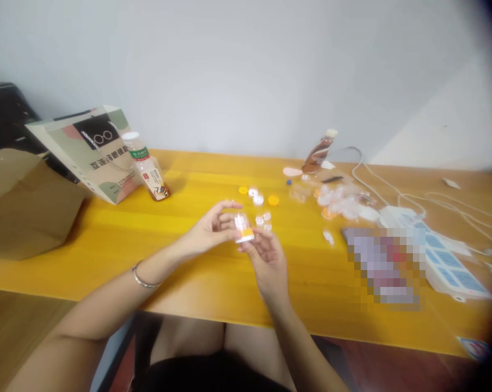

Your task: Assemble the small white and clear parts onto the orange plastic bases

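Observation:
Between my two hands, over the middle of the table, is a small clear plastic container (243,228) with white print and an orange-and-white end facing down. My left hand (216,226) is closed on its left side with thumb and fingers. From the right and below, the fingers of my right hand (268,260) pinch its lower edge. Just beyond lie small white patterned pieces (264,220), partly behind my right hand. Farther back are two white round caps (258,200) and two yellow-orange round caps (273,200). Fine details are blurred.
At left stand a brown paper bag (29,207), a printed paper bag (94,152) and a labelled bottle (148,169). Rightward are a cola bottle (317,153), a heap of clear plastic pieces (339,201), a pixelated flat object (380,267), a power strip (454,264) and white cables (397,190).

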Demonstrator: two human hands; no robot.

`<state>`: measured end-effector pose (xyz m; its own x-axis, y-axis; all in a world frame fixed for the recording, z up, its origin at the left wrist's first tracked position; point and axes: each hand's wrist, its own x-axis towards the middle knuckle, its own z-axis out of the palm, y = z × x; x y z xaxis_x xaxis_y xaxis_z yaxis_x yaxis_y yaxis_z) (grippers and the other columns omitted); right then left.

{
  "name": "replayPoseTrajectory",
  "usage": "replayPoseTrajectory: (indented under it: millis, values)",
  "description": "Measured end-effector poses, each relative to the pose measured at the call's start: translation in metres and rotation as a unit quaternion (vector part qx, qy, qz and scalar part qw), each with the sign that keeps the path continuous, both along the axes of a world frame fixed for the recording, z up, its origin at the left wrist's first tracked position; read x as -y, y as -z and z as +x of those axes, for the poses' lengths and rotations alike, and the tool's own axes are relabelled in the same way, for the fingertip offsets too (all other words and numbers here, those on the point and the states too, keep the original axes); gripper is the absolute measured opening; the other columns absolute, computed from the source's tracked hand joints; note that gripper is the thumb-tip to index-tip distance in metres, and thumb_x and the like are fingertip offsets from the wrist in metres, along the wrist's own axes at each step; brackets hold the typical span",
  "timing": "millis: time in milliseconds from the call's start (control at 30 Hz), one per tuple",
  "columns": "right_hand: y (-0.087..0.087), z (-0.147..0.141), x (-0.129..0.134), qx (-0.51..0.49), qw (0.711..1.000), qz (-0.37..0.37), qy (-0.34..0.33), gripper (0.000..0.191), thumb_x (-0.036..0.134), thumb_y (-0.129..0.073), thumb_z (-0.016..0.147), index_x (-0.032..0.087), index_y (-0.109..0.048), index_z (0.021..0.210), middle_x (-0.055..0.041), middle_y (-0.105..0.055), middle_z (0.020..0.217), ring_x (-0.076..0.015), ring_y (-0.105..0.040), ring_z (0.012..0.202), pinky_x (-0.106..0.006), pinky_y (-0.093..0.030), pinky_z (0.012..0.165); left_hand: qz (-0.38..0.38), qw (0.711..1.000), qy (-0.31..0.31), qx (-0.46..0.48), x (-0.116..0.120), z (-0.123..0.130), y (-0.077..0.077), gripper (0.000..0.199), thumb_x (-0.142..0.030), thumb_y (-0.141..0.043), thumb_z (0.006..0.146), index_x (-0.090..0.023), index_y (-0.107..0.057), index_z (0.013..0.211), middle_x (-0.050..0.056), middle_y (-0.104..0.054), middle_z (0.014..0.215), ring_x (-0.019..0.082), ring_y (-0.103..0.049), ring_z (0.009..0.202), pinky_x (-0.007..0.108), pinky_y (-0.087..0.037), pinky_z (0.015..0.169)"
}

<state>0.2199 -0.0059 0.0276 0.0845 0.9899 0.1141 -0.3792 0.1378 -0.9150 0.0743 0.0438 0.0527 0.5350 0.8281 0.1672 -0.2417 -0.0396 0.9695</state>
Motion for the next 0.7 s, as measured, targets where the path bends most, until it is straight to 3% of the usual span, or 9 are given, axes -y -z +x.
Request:
replayPoseTrajectory:
  millis: [300,467,700]
  values:
    - [-0.001,0.003,0.005,-0.034,0.998,-0.019,-0.046,0.033,0.014,-0.067,0.066,0.023,-0.056,0.096,-0.0011,-0.067,0.091,-0.0140,-0.063,0.083,-0.031,-0.048,0.081,0.063,0.998,-0.004,-0.004,0.004,0.000,-0.002,0.057,-0.011,-0.065,0.070,-0.022,-0.036,0.118,0.007,-0.056,0.102,0.013,-0.057,0.089,0.026,-0.046,0.079]
    - [0.000,0.006,0.008,-0.026,0.998,-0.023,-0.059,0.038,0.013,-0.067,0.067,0.024,-0.054,0.101,-0.0009,-0.067,0.090,-0.0125,-0.063,0.080,-0.028,-0.049,0.078,0.114,0.992,-0.017,-0.046,0.008,0.000,-0.001,0.062,-0.012,-0.066,0.070,-0.022,-0.034,0.122,0.008,-0.055,0.103,0.014,-0.057,0.090,0.030,-0.044,0.085]
    - [0.002,0.010,0.004,-0.007,0.998,-0.020,-0.057,0.036,0.015,-0.068,0.065,0.024,-0.053,0.097,-0.0001,-0.067,0.088,-0.0121,-0.063,0.078,-0.028,-0.048,0.076,0.180,0.979,-0.028,-0.089,0.010,0.003,0.006,0.061,-0.015,-0.063,0.073,-0.025,-0.033,0.125,0.011,-0.049,0.118,0.019,-0.053,0.106,0.037,-0.042,0.094]
